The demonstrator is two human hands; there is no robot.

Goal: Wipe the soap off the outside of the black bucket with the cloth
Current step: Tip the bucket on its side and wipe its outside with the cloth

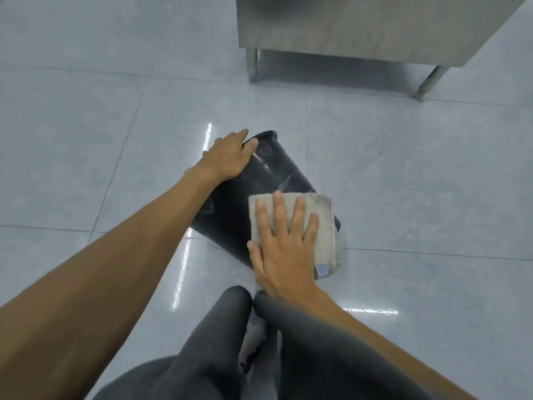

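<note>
Head view: your left hand (227,157) lies at the far left end of the black bucket (253,194), fingers (253,143) together and curled over its narrow end. The bucket, smooth, tapered and glossy, lies on its side on the pale tiled floor (86,125), streaked with faint whitish soap smears (285,183). On its near right part your right hand (281,249) presses flat, fingers spread, on the folded grey cloth (320,223), nubbly, with a small blue label (321,269) too blurred to read. Far right stands a steel cabinet (360,24) on legs.
</note>
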